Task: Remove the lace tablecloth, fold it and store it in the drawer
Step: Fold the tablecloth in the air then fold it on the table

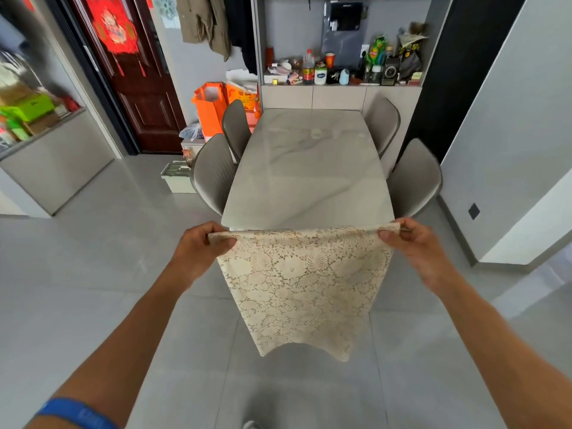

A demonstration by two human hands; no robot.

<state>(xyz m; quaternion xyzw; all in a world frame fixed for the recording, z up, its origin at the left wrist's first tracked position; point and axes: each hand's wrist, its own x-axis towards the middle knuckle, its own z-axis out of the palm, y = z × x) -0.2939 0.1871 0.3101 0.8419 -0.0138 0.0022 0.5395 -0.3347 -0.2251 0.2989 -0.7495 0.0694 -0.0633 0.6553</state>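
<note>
Lace tablecloth (305,283) off the marble table (309,168) already, hanging in the air just in front of the near edge, apparently doubled over, top edge stretched level between both hands. Left hand (201,252) curled round the left top corner, thumb over the fabric; right hand (418,246) pinching the right top corner the same way, fingers closed on the cloth. Lower hem dangling free above the tiled floor (93,274), uneven, with one corner drooping lower than the other. Main risks from here, as a judgement: slipping of a corner out of a light pinch, letting half the cloth drop and undoing the fold; layers sliding apart, since openwork lace shifts easily; snagging of the lace holes on a finger or on the table corner; dragging of the hem on the floor if lowered too far. Drawer for storing not identifiable in this view, so some carrying likely, with more chance for the fold to loosen.
</note>
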